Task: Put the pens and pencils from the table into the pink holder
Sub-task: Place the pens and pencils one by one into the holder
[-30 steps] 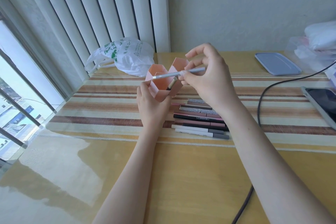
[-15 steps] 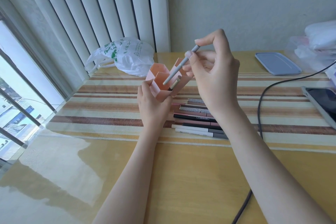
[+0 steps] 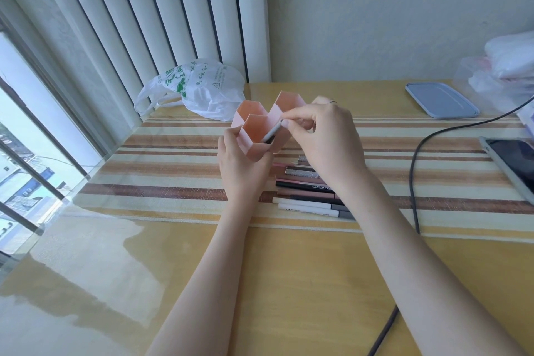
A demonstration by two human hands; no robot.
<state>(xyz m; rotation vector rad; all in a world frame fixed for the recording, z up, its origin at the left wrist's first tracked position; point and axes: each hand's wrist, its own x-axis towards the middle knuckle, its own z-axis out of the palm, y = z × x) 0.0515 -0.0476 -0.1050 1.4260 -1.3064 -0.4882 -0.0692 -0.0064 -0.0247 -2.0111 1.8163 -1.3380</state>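
Here, the left hand (image 3: 241,173) grips the near wall of the pink holder (image 3: 257,130) on the striped table (image 3: 173,170); the right hand (image 3: 323,141) pinches a silver pen (image 3: 273,133), tilted into the nearest compartment. Remaining pens and pencils (image 3: 306,191) lie just behind the wrists.

Left hand (image 3: 241,167) cupping the near side of the holder (image 3: 257,131), right hand (image 3: 323,139) just right of it, pen (image 3: 273,133) pinched in its fingertips, slanting into the compartment nearest the left fingers, row of pens (image 3: 306,191) lying under the right wrist, plastic bag (image 3: 202,89) behind the holder, lid (image 3: 440,100) and tablet (image 3: 511,165) well right of the fingers
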